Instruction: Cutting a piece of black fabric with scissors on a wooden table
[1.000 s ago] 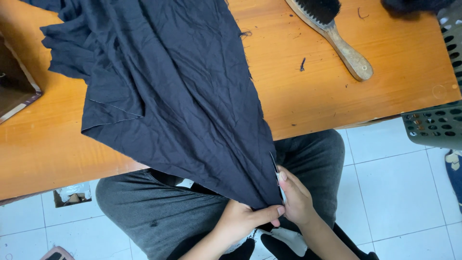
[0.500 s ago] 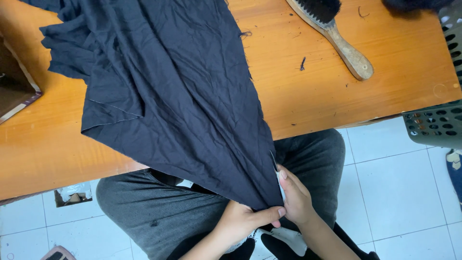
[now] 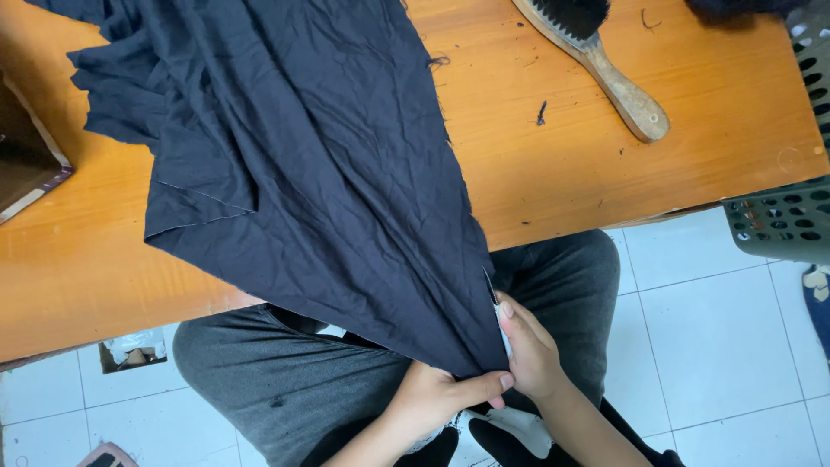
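- Your left hand [image 3: 441, 393] is pinched shut on the bottom corner of the dark fabric [image 3: 320, 173], thumb over the tip. Most of the cloth runs up and away from that hand onto the wooden table [image 3: 605, 173]; only the narrow point hangs down to your lap.
- Your right hand [image 3: 527, 350] is closed along the cloth's right edge, just beside the left. It seems to hold a thin pointed tool [image 3: 489, 285] sticking up from the fingers; can't tell what kind, too small.
- Risk: the tool tip sits right at the fabric edge and near your left thumb. A slip likely snags the weave or nicks the thumb.
- Risk: only a small corner is gripped. The weight of cloth on the table could tug it out of the pinch.
- Risk: pull hard toward you and the whole piece may slide off the table edge above your hands.
- Loose threads fray on the edge further up; they could catch the tool.
- Brush [image 3: 605, 60] lies well beyond your right hand, off the cloth; little risk there.
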